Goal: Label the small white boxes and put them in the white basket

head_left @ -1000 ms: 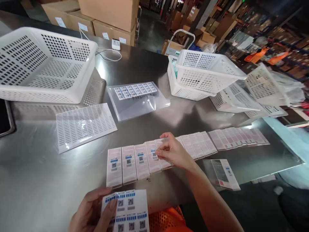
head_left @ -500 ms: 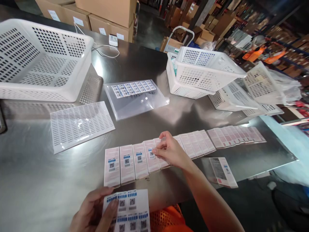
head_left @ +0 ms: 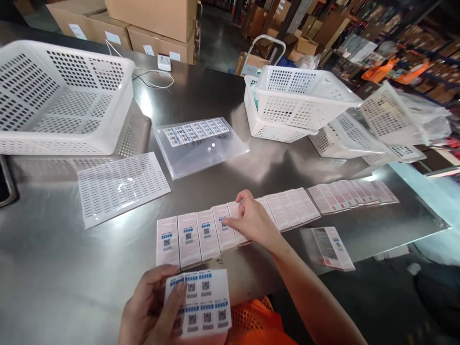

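- The left hand (head_left: pixel 153 311) is holding the sticker sheet (head_left: pixel 201 302) low at the near edge of the desk (head_left: pixel 53 268). Its grip is closing on the sheet's left side, thumb lying across the printed face and fingers curling behind.
- That sheet is hanging partly off the desk edge; if the thumb is pressing on a loose sticker, I judge it could be smudging or lifting a corner.
- The row of small boxes (head_left: pixel 230 230) is lying flat along the desk, each touching its neighbour. The four at the left end are already showing a blue code sticker.
- The right hand (head_left: pixel 253 223) is resting on the fourth and fifth boxes, fingertips (head_left: pixel 228 222) drawn together and pressing the sticker (head_left: pixel 223 222) on the fourth box.
- A sideways push here could be sliding the box against its neighbours and setting the sticker crooked, or creasing it.
- One more box (head_left: pixel 332 248) is lying apart, near the desk's right edge.
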Motion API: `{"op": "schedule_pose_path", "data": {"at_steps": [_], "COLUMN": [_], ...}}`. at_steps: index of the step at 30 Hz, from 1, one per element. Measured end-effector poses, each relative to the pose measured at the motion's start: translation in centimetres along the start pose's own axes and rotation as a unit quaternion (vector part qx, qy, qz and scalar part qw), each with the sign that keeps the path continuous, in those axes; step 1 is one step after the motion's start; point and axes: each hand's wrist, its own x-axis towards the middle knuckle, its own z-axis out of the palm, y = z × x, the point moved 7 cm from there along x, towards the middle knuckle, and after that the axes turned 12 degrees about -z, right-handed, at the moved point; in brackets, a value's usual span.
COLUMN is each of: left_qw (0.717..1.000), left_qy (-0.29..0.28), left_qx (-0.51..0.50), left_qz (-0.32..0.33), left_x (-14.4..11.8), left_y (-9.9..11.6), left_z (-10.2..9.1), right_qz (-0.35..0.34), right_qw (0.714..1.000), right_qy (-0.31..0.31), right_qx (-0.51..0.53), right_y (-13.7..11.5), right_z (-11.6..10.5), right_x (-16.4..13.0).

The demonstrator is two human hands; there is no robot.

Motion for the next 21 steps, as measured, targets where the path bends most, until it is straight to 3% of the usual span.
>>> {"op": "schedule_pose_path", "data": {"at_steps": [3, 6, 8, 11, 13, 15, 18, 21], "left_qw": [0.999, 0.997, 0.995, 0.996, 0.997, 0.997, 0.996, 0.995], "left_qy": [-0.031, -0.053, -0.059, -0.050, -0.042, -0.037, -0.030, -0.028], "left_qx": [-0.001, 0.020, 0.040, 0.054, 0.057, 0.063, 0.078, 0.085], "left_qz": [0.036, 0.057, 0.064, 0.041, 0.019, 0.016, 0.035, 0.034], "left_x": [0.3, 0.3, 0.1, -0.1, -0.2, -0.2, -0.1, -0.1], "left_y": [0.5, 0.6, 0.7, 0.5, 0.3, 0.2, 0.3, -0.2], "left_z": [1.1, 2.3, 2.9, 3.4, 3.5, 3.4, 3.0, 2.6], "right_qz": [-0.052, -0.136, -0.196, -0.306, -0.359, -0.332, -0.174, -0.052], "right_qw": [0.995, 0.975, 0.968, 0.947, 0.923, 0.920, 0.943, 0.961], "right_qy": [0.025, -0.046, -0.060, 0.013, 0.042, 0.074, 0.116, 0.022], "right_qx": [0.083, 0.167, 0.147, 0.100, 0.128, 0.196, 0.260, 0.272], "right_y": [-0.6, -2.7, -4.2, -5.8, -6.0, -4.6, -0.5, 2.2], "right_z": [-0.4, 0.6, 0.9, 0.1, -0.6, -1.9, -3.6, -2.7], "right_x": [-1.5, -4.3, -6.3, -8.4, -8.8, -7.7, -4.6, -2.0]}}
